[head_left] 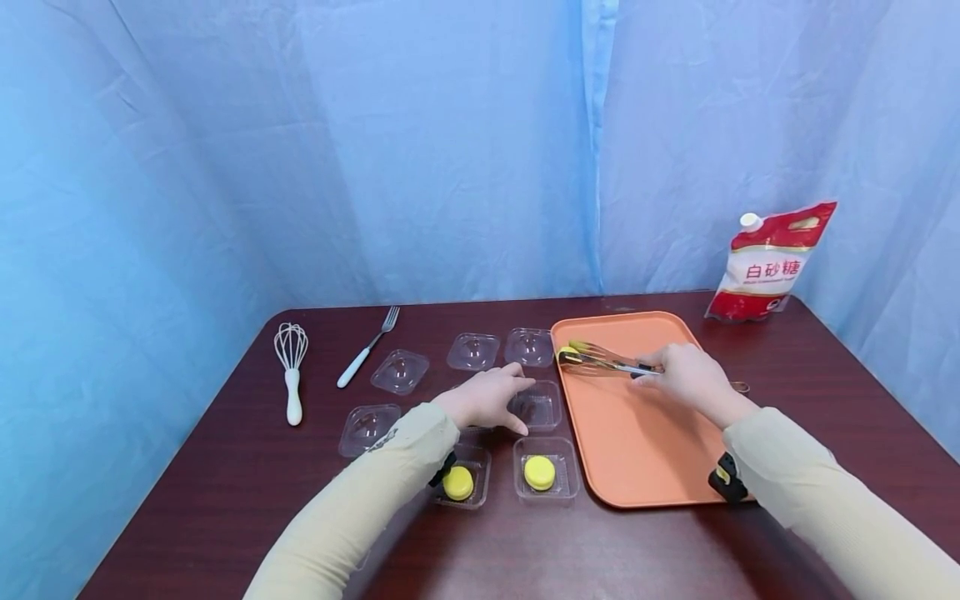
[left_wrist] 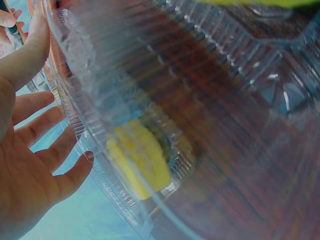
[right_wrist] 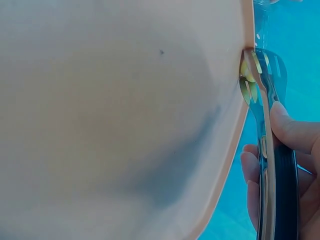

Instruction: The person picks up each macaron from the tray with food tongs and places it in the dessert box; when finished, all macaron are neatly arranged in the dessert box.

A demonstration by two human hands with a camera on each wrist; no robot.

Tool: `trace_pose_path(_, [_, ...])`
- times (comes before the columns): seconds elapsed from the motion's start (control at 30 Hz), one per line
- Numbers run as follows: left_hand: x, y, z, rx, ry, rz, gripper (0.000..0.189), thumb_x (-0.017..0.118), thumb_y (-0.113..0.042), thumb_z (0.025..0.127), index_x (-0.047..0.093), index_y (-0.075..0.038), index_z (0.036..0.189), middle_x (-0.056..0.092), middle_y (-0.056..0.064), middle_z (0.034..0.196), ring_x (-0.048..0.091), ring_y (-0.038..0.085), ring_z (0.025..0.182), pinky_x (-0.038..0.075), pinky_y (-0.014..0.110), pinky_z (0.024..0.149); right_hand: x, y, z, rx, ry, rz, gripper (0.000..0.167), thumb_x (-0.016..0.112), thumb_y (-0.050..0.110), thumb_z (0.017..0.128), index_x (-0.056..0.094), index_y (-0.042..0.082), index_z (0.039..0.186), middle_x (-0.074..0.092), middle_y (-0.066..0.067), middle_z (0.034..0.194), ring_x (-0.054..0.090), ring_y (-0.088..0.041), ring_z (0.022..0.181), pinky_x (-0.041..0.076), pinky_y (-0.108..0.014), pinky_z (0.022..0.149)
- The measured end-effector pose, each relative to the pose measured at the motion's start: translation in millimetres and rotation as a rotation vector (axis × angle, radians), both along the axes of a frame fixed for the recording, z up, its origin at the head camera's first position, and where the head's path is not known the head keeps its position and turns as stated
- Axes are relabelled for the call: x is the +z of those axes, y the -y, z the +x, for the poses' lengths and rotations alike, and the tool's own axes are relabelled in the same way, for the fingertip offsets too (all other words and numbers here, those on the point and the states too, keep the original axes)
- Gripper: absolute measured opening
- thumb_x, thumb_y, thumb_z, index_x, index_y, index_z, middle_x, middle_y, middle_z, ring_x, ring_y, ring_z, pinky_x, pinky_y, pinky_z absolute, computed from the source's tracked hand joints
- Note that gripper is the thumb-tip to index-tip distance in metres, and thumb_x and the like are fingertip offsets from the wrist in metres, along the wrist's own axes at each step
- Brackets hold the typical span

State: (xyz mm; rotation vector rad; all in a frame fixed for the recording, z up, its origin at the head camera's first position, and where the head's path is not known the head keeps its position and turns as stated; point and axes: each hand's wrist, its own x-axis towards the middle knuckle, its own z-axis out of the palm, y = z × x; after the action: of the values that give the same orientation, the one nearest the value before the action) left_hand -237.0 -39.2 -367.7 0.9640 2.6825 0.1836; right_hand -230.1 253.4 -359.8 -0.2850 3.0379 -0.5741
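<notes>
L to R, head view: blue curtain (head_left: 450,167) behind a dark wood table (head_left: 202,500); far L, white whisk (head_left: 292,375), wire end away from viewer; next, fork (head_left: 367,348) w/ pale handle, set diagonally, tines to the rear. Then 4 clear lids (head_left: 400,372), approx. square, 2 in the L group & 2 along the rear. Near side, front L container (head_left: 482,471), clear, w/ yellow macaron (head_left: 457,482) inside, partly under the L sleeve (head_left: 360,500). L hand (head_left: 491,396): released, fingers spread & slightly bent, thumb apart, at the L side of the rear container (head_left: 543,408); contact w/ its rim can't be told. Front R container (head_left: 566,487), nearer the viewer, w/ another macaron (head_left: 539,472) on its floor. L wrist view: blurred macaron (left_wrist: 137,157) seen thru clear plastic, beside the fingers. Ctr-R: orange tray (head_left: 630,458), rounded corners, L edge just beside the containers. Tongs (head_left: 611,363), metal w/ dark grips, reach across the tray's rear L part; btwn their tips, held macaron (head_left: 570,354), at the tray's L edge, as in R wrist view. R hand (head_left: 686,375): grasping the tongs, thumb on one arm, fingers on the opp. side; black wrist device (head_left: 727,477) below the R cuff. Far R, rear corner of table: red-&-white bag (head_left: 765,267), upright, leaning slightly, white cap at upper L
</notes>
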Motion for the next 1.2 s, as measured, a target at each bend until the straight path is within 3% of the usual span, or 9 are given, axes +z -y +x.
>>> trace_pose_path(0.23, [-0.3,0.5,-0.8,0.007,0.014,0.022,0.074,0.077,-0.037,0.078,0.046,-0.012,0.141,0.050,0.005,0.122,0.054,0.014,0.100,0.046,0.029,0.092,-0.3,-1.1,2.7,-0.018,-0.008,-0.003,0.044,0.077,0.027,0.077,0.068,0.004,0.114,0.072,-0.012,0.080,0.055,-0.017,0.063,0.041,-0.031,0.049])
trace_pose_path(0.5, [-2.8,0.5,-2.4,0.010,0.011,0.035,0.074,0.078,-0.036,0.077,0.047,-0.012,0.140,0.051,0.005,0.118,0.053,0.013,0.094,0.046,0.028,0.089,0.5,-1.0,7.4,-0.004,-0.065,0.043,0.044,0.078,0.026,0.077,0.068,0.004,0.115,0.072,-0.014,0.084,0.060,-0.021,0.065,0.045,-0.034,0.049])
trace_pose_path(0.73, [-3.8,0.9,-3.3,0.011,0.004,0.041,0.075,0.078,-0.036,0.076,0.048,-0.012,0.140,0.051,0.004,0.118,0.053,0.013,0.096,0.046,0.028,0.091,2.9,-4.4,11.4,0.011,-0.150,0.051,0.034,0.078,0.027,0.076,0.074,0.005,0.102,0.071,-0.009,0.075,0.058,-0.020,0.061,0.044,-0.036,0.049])
trace_pose_path(0.97, [-4.6,1.7,-3.3,0.007,0.010,0.048,0.074,0.078,-0.036,0.076,0.047,-0.012,0.140,0.051,0.005,0.118,0.054,0.014,0.098,0.046,0.028,0.092,3.2,-9.3,19.8,0.000,-0.188,0.029,0.043,0.079,0.027,0.075,0.070,0.006,0.112,0.071,-0.011,0.072,0.061,-0.026,0.064,0.046,-0.038,0.049])
trace_pose_path(1.2, [-5.3,1.9,-4.8,0.013,0.012,0.044,0.075,0.078,-0.037,0.077,0.047,-0.012,0.140,0.050,0.004,0.119,0.053,0.013,0.098,0.046,0.028,0.092,3.3,-8.7,29.5,0.006,-0.194,-0.017,0.046,0.078,0.024,0.076,0.068,0.006,0.116,0.069,-0.006,0.067,0.061,-0.023,0.060,0.042,-0.032,0.045])
